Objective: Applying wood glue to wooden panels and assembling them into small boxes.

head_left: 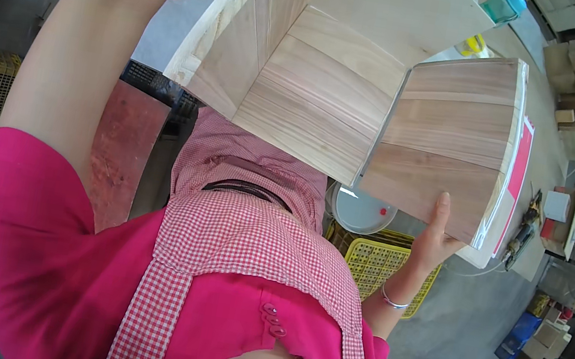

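Note:
An open wooden box (pixel 238 42) with pale striped planks lies tilted in front of me, its inside facing up. On its right side a flat wooden lid (pixel 449 123) is swung outward, with a thin dark strip along the joint. My right hand (pixel 439 239) grips the lid's lower right corner, thumb pressed on the inner face and the fingers hidden behind. My left arm (pixel 91 33) reaches up past the box's left side. The left hand itself lies beyond the top edge of the picture.
Beyond the lid are a pink-and-white sheet (pixel 517 180) and a dark hand tool (pixel 524 230) on the worktable. A teal bottle (pixel 505 6) stands at the far right. Below sit a yellow crate (pixel 379 271) and a round whitish container (pixel 360 213). A reddish board (pixel 123 152) is at left.

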